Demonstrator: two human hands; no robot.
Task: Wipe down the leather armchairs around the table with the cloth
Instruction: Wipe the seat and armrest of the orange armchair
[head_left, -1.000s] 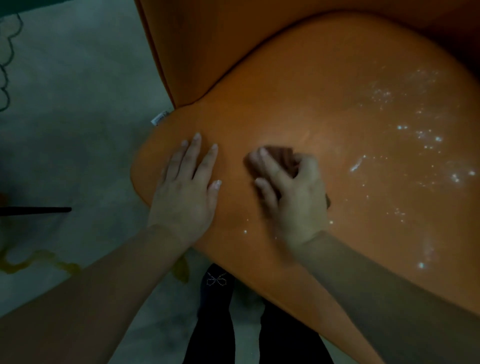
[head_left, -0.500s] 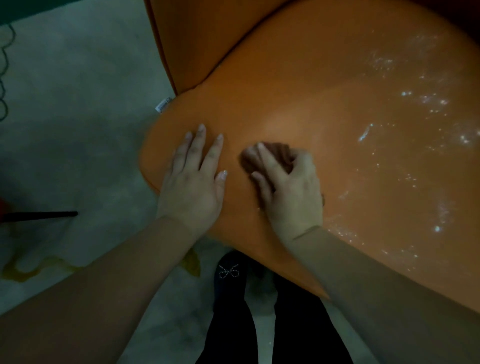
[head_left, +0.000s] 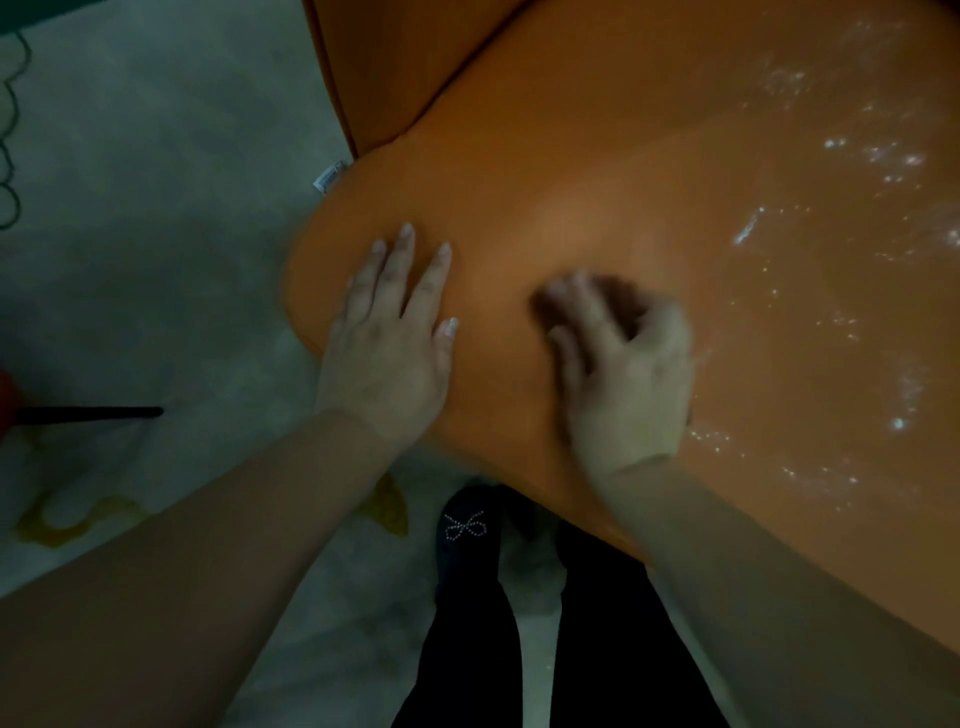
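While wiping: right hand (head_left: 623, 364) blurred, fingers curled over dark cloth (head_left: 613, 296) on orange armchair (head_left: 649, 182) seat
Left hand (head_left: 389, 332): flat, fingers straight, at cloth's 9 o'clock

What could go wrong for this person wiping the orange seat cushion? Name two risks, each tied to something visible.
1. Droplets glisten right of the right hand; the small dark cloth under it might smear rather than dry them.
2. The left hand rests flat near the seat cushion edge; it could slip if leaned on.
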